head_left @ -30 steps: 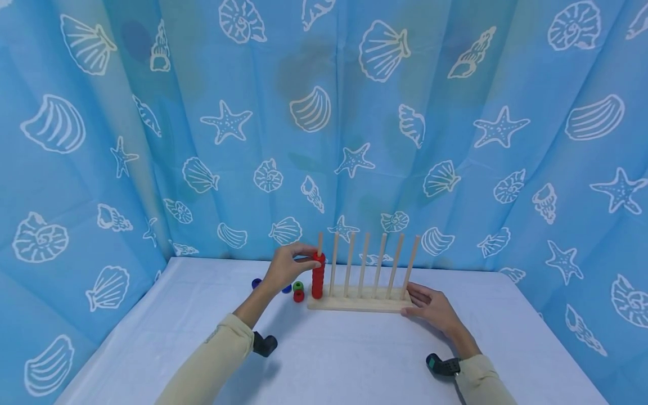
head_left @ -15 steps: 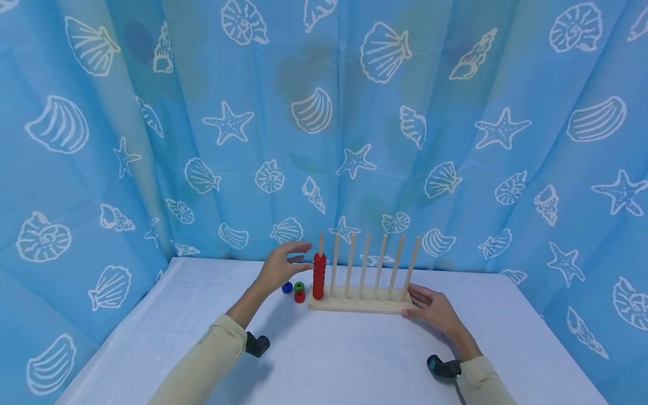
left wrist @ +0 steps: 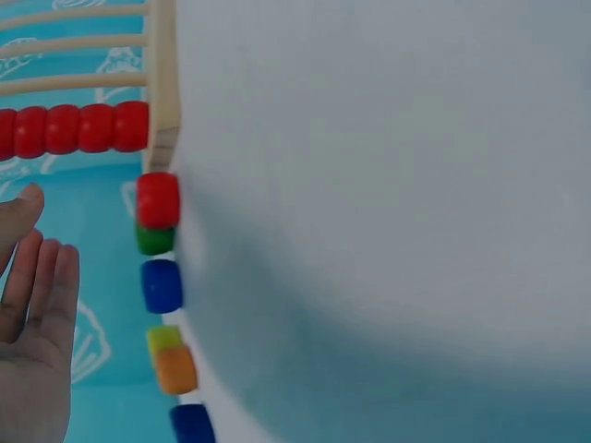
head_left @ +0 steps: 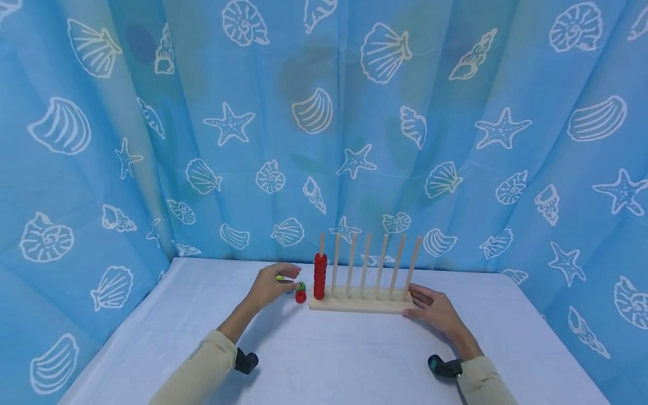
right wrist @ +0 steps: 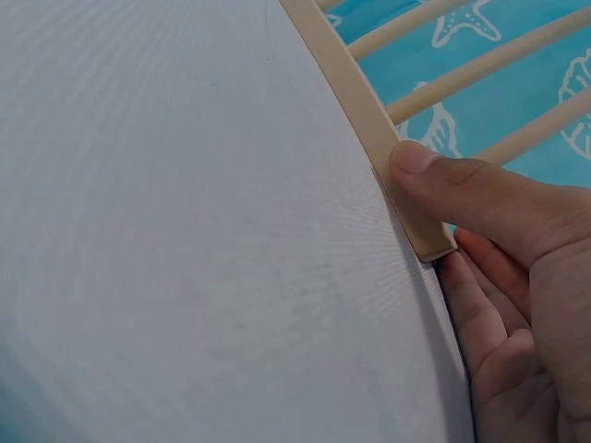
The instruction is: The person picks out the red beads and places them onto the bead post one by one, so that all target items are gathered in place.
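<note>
A wooden peg stand [head_left: 356,305] stands upright on the table, with red beads [head_left: 320,277] stacked on its leftmost peg. The thumb of my right hand [head_left: 434,308] lies on the front of the base's right end, its fingers wrapped behind, gripping it. My left hand [head_left: 268,286] hovers left of the stand, fingers loosely extended and holding nothing. Beside it lie a loose red bead [head_left: 301,297] and a green bead [head_left: 300,287]. In the left wrist view a blue bead [left wrist: 162,286], a yellow-green bead [left wrist: 166,337], an orange bead [left wrist: 176,371] and a dark blue bead [left wrist: 192,425] also show.
A white cloth covers the table [head_left: 344,360]. Behind it hangs a blue curtain [head_left: 314,157] with white shell and starfish prints. Several bare pegs [head_left: 364,267] rise from the stand, right of the red stack.
My left hand has let go of the top of the red stack and moved left and down toward the loose beads. My right hand has stayed on the base's end.
</note>
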Tool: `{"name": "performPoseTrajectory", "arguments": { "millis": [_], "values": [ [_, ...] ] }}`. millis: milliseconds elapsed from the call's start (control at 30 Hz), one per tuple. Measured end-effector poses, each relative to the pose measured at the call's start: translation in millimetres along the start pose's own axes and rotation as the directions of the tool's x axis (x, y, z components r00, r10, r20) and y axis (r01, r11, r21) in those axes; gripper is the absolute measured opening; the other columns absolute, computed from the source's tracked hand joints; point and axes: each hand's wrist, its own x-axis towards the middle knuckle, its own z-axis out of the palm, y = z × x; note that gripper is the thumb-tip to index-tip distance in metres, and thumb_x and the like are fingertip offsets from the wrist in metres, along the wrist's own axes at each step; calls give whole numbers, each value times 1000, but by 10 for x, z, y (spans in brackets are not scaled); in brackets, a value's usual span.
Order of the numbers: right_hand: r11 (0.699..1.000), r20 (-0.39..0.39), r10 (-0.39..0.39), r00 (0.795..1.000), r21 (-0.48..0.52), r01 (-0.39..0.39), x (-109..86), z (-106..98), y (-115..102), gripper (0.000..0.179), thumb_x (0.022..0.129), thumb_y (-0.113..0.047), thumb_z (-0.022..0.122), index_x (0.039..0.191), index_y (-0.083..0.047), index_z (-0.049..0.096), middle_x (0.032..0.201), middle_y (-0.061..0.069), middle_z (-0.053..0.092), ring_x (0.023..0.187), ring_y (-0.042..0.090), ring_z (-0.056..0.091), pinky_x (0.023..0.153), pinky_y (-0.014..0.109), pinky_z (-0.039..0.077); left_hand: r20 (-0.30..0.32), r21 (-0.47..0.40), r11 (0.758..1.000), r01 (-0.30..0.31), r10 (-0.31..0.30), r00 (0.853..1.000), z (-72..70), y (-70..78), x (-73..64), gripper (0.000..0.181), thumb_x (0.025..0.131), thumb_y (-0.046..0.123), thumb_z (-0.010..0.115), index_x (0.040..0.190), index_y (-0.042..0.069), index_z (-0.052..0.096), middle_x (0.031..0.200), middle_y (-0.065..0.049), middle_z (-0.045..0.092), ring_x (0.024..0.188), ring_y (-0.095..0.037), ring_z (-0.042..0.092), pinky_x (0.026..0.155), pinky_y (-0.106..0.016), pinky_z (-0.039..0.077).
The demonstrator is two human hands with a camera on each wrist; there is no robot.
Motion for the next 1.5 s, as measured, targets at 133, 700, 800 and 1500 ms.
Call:
{"name": "performPoseTrajectory", "arguments": {
  "millis": [133,700,800,1500],
  "values": [
    [1000,4,0,1000,16,0,-1,3,-7,88,75,-23,86,145,3,40,146,25,42,132,37,44,97,31,46,15,-17,1000,8,-7,1000,29,-63,-32,33,83,5,77,115,7,69,108,-5,69,102,-21,66,87,-35,55],
    [1000,19,-11,1000,29,11,-153,-3,-358,82,79,-15,83,143,10,38,144,32,40,131,42,43,97,36,46,60,-70,998,-2,6,998,149,-241,-105,31,80,-2,76,111,3,71,109,-7,69,104,-22,65,85,-29,55],
    [999,20,-18,1000,28,18,-145,-2,-358,83,79,-16,83,143,10,38,144,32,40,130,43,43,96,36,46,50,-39,999,5,-3,999,161,-253,-112,32,80,-2,76,111,5,71,109,-7,69,103,-22,65,84,-29,56],
    [1000,7,-11,1000,17,11,-19,19,-26,87,76,-22,85,145,3,39,146,25,41,132,37,44,97,31,46,32,-45,998,54,-52,998,320,-397,-181,33,79,3,79,111,7,71,105,-5,69,98,-20,67,84,-30,56]
  ]
}}
